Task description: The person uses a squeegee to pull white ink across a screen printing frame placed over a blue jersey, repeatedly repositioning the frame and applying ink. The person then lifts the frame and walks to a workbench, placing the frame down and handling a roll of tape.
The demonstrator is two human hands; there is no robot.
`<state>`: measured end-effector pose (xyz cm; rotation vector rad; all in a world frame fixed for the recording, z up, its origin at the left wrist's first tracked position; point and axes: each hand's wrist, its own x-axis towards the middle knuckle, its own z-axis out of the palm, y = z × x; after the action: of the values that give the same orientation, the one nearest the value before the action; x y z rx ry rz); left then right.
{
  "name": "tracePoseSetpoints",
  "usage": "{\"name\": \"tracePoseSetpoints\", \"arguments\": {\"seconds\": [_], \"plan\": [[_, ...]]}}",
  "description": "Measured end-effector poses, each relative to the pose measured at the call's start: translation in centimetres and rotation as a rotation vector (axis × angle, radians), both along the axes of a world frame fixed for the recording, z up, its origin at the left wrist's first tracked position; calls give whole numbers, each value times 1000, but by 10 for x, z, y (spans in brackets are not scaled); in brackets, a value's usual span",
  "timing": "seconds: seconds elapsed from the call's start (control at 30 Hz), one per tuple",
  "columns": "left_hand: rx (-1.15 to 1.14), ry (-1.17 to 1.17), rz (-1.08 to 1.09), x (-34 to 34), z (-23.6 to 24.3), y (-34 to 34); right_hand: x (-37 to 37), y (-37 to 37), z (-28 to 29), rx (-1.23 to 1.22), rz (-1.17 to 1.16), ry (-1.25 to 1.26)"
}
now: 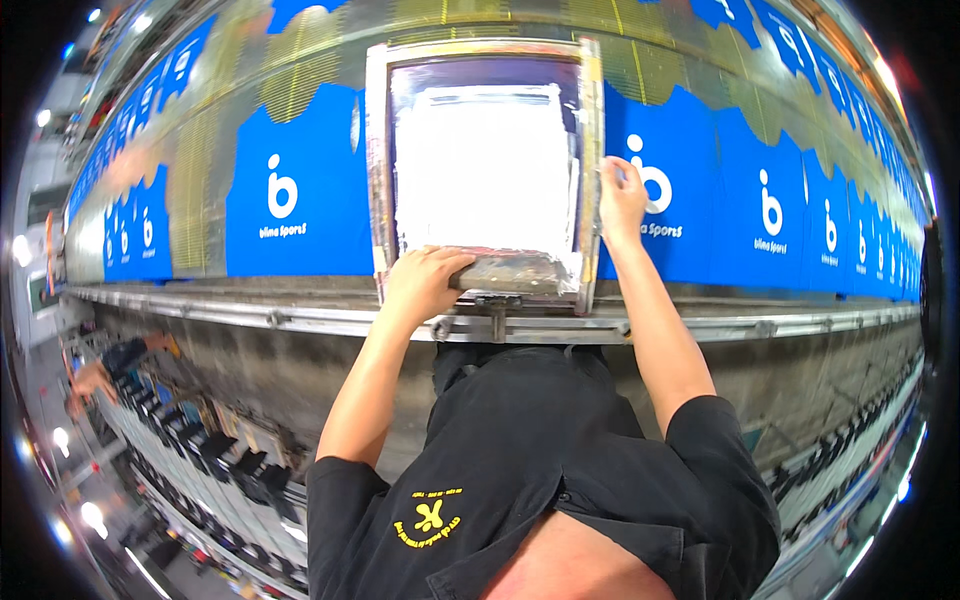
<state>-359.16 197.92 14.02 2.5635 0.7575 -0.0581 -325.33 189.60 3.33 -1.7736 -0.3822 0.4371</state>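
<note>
A screen printing frame [595,110] with worn wooden edges lies in front of me, over the blue fabric. White ink [485,165] covers most of its mesh, with a dark purple border showing around it. Across the near end of the frame lies a squeegee [515,273], its long bar smeared with ink. My left hand [422,283] is closed over the squeegee's left end. At the frame's right edge, my right hand [624,200] has its fingers curled against the side bar. The blade under the squeegee is hidden.
Blue fabric pieces [295,195] with white printed logos lie in a row along the long printing table [200,215]. A metal rail [720,327] runs along its near edge, close to my body. Another person's arm [95,380] shows at the far left, beside racks of dark pieces [225,450].
</note>
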Motion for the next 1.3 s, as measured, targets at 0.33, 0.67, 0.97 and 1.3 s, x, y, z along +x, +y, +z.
{"name": "tracePoseSetpoints", "arguments": {"seconds": [0.33,0.67,0.97,1.3], "plan": [[0,177,-28,17,13,175,-64,50,9,-330,-9,-77],[26,149,-42,113,-17,300,-44,87,32,-479,15,-300],[78,222,-15,106,-14,289,-45,221,71,-509,782,-820],[33,-68,80,-37,-27,67,-172,1,69,-406,849,-914]]}}
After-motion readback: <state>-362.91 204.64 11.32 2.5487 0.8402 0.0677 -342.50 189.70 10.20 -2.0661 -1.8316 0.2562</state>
